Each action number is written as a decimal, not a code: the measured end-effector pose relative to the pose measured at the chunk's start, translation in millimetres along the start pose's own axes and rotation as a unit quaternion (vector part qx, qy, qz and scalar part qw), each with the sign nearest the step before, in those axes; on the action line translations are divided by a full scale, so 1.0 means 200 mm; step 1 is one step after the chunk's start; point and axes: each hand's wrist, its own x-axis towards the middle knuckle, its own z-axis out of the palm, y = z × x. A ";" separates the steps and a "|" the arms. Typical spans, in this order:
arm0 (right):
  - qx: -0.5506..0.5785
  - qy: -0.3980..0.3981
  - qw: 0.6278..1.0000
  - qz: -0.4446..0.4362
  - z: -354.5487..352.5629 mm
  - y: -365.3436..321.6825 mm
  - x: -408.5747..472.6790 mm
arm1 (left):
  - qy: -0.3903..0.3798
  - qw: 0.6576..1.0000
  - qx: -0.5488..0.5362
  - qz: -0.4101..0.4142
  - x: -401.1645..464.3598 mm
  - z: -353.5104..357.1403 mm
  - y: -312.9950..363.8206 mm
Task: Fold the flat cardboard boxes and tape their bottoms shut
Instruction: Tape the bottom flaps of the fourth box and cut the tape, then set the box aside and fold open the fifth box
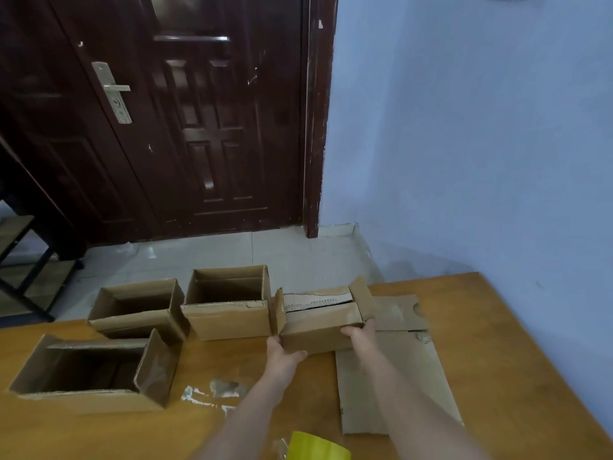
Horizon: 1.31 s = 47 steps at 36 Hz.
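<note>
Both hands clamp the box [320, 322], left hand [283, 355] and right hand [360, 333] at opposite ends of its long axis, flaps up

Bare table [497, 343] right of flat cardboard [391, 386]

— What's at twelve o'clock?
— A dark door [185, 121], silver handle [114, 91]. Blue wall [464, 144] toward two.
— Below?
— Pale tiled floor [232, 254], wooden table [497, 360] at six.
</note>
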 end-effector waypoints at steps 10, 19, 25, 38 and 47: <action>-0.022 0.038 0.999 0.009 -0.10 0.01 0.08 | -0.059 0.998 0.014 -0.014 0.05 0.08 0.03; -0.032 0.055 0.998 -0.016 -0.16 -0.10 0.14 | -0.046 0.999 0.000 0.026 0.07 0.11 0.11; -0.031 0.027 0.998 -0.047 -0.01 -0.18 0.16 | 0.022 0.997 -0.055 0.045 0.10 0.07 0.15; -0.016 -0.020 1.000 0.010 0.10 -0.04 0.21 | 0.010 0.997 -0.072 -0.020 0.12 0.02 0.11; -0.111 -0.034 0.993 0.003 0.08 -0.06 0.20 | 0.007 1.000 -0.009 -0.027 0.10 -0.02 0.13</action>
